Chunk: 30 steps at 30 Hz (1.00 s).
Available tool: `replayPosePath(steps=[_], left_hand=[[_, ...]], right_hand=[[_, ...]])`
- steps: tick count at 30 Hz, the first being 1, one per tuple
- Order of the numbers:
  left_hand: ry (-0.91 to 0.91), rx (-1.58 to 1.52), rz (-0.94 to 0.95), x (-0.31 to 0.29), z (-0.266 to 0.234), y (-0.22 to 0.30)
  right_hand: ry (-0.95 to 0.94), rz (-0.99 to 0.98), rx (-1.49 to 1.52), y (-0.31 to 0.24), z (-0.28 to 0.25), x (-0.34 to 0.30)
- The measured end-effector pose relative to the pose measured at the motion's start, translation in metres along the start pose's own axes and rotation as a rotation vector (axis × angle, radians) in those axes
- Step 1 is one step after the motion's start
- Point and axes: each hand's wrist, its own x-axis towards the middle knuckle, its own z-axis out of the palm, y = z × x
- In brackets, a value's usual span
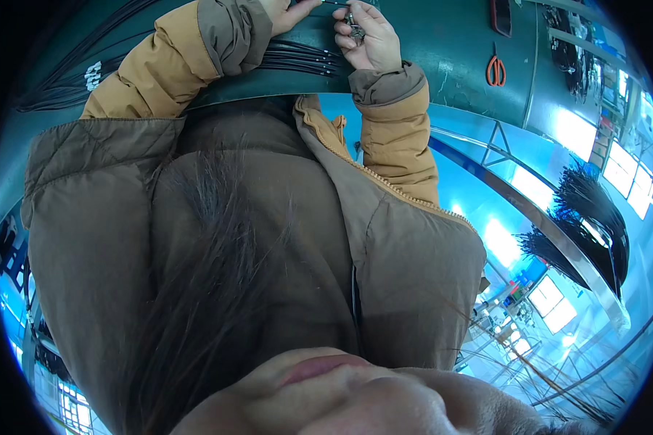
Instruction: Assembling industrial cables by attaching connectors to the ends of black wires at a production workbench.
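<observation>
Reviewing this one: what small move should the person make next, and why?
Probably thumb one of the small metal parts forward in the right hand: they sit back in its curled grip, while a thin dark strand seems to bridge the gap to the left hand. The frame's top edge crops the left hand, so this is tentative.

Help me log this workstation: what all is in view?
Bench: one, green, top
Scissors: one, red-handled, bench right
Flat object: one, dark, red-edged, above scissors
Cables: many, black, bench left and centre
Small pieces: several, white, on left cables
Metal piece: one, silver, top centre
Metal bar: one, grey, right
Hanging bundles: two-plus, black, far right
Windows: several, white, right
Jacket: one, tan and brown, worn
Hair: uncounted, dark, over chest
Left hand: one, bare, top
Right hand: one, bare, on metal piece
</observation>
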Motion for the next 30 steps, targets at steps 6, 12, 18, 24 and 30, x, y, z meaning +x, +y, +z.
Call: replayPosePath(steps=[6,12,18,24,30], left_hand=[[-0.009,0.020,0.026,-0.001,-0.001,0.002],[-0.017,0.021,0.049,-0.003,-0.001,0.002],[-0.019,0.079,0.115,-0.003,-0.003,0.005],[-0.103,0.301,0.255,-0.007,-0.007,0.004],[-0.010,0.177,0.308,-0.004,-0.002,0.006]], right_hand=[[0.092,0.000,0.006,-0.002,0.008,-0.003],[0.093,-0.024,-0.061,-0.002,0.018,-0.004],[0.148,-0.046,-0.150,-0.002,0.021,-0.006],[0.168,-0.050,-0.251,0.000,0.031,-0.006],[0.175,-0.065,-0.366,0.003,0.051,-0.004]])
